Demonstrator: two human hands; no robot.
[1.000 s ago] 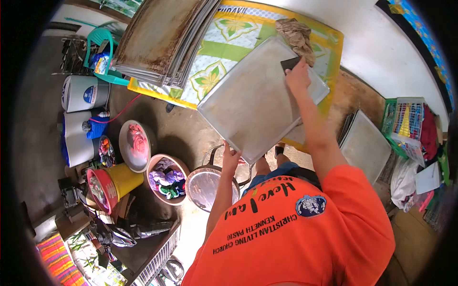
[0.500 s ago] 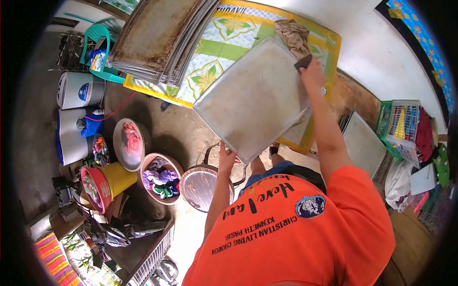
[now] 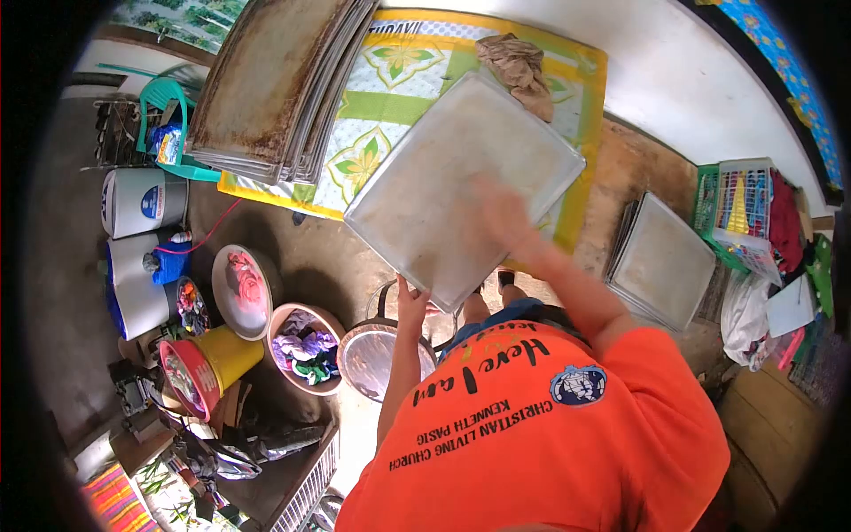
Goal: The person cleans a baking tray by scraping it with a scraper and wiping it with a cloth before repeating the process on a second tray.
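While the left hand (image 3: 410,294) grips the tray (image 3: 443,168), the right hand (image 3: 501,213) beyond it is blurred mid-surface, its grasp unreadable; scrubbing seems unfinished.

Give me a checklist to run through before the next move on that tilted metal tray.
1. Grip: left hand clasps the near edge of the metal tray: ok.
2. Support: the tray's far end lies over the patterned tablecloth: ok.
3. Working hand: right hand is over the tray surface: ok.
4. Tool in the right hand: motion-blurred, cannot tell.
5. Clearance from the stack of trays: cloth shows between them, ok.
6. Brown rag off the tray's far corner: cannot tell.
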